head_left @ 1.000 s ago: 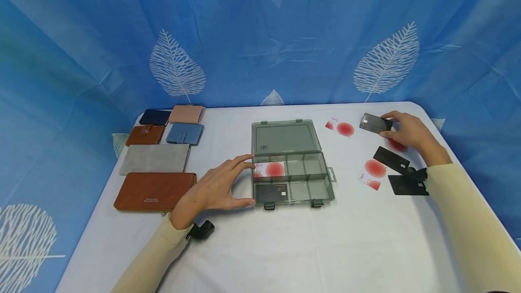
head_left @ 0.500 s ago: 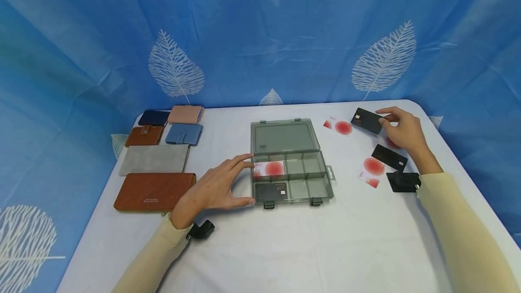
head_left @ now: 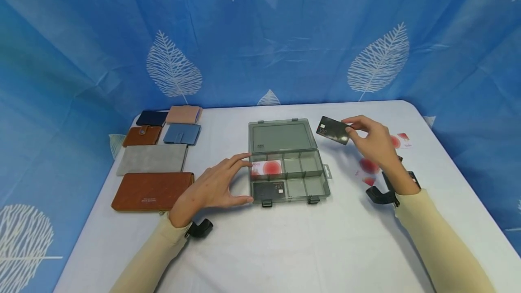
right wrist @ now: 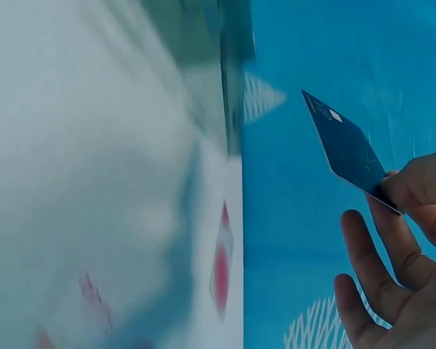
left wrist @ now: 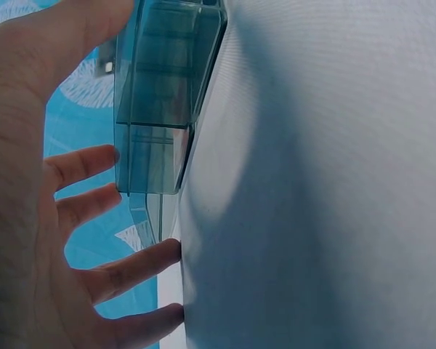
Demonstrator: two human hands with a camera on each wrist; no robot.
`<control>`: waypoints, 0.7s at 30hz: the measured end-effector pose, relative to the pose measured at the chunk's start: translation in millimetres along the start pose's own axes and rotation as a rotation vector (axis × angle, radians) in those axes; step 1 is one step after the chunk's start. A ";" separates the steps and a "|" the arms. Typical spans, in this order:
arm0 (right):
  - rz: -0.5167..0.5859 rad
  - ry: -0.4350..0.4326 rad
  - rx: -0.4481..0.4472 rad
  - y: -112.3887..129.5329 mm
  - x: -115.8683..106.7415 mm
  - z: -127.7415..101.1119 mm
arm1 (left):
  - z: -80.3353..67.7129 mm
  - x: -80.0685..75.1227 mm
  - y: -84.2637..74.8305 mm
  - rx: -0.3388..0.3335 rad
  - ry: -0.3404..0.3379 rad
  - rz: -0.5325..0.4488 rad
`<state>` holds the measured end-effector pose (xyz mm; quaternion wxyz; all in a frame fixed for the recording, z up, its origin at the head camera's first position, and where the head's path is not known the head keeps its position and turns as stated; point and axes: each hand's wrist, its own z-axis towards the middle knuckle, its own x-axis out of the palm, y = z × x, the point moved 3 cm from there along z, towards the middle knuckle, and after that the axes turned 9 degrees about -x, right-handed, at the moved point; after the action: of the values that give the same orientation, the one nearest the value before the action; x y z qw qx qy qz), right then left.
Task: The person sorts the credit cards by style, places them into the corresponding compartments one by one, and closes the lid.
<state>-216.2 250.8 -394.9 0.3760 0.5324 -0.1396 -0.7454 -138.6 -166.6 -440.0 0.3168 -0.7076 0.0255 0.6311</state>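
My right hand (head_left: 372, 141) pinches a black VIP card (head_left: 333, 130) by one end between thumb and fingers, held up to the right of the open lid. In the right wrist view the same card (right wrist: 345, 145) is raised off the tabletop. A translucent grey-green divided box (head_left: 296, 189) lies with its lid (head_left: 285, 137) folded back. Inside its left compartments are a red-and-white card (head_left: 266, 167) and another black VIP card (head_left: 268, 191). At the box's left side, my left hand (head_left: 217, 184) has its fingers spread, with thumb and fingertips at the edge.
Beneath and beyond the right forearm lie red-and-white cards (head_left: 369, 166) and black cards, partly covered by the arm. Wallets stand grouped at left: a long brown one (head_left: 152, 191), a grey one (head_left: 152, 159), a blue one (head_left: 182, 134) and several others. A blue curtain (head_left: 268, 35) hangs behind the table.
The right hand has lifted the black card from the right-side cards and carried it left toward the box, its VIP face now showing. The left hand stays at the box.
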 end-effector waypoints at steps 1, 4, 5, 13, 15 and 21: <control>0.011 0.003 -0.014 4.2 3.8 -1.7 | 0.0 -0.1 0.0 0.000 0.001 0.000; 0.027 0.021 -0.057 16.7 14.4 -6.4 | 0.0 -0.4 0.0 -0.002 0.003 0.003; 0.024 0.023 -0.074 20.8 17.3 -7.7 | 0.1 -0.4 0.0 -0.002 0.003 0.004; 0.071 0.035 -0.142 50.9 36.0 -13.2 | 1.2 0.0 0.9 0.009 -0.016 0.008; 0.093 0.050 -0.133 56.0 41.3 -15.2 | 1.3 0.1 1.3 0.011 -0.018 0.005; 0.122 0.134 -0.138 66.6 56.1 -25.6 | 1.3 2.0 2.1 0.001 -0.007 -0.003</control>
<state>-174.3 170.7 -403.1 0.4648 0.5443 -0.0947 -0.6919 -140.2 -166.9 -442.7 0.3182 -0.7053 0.0239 0.6330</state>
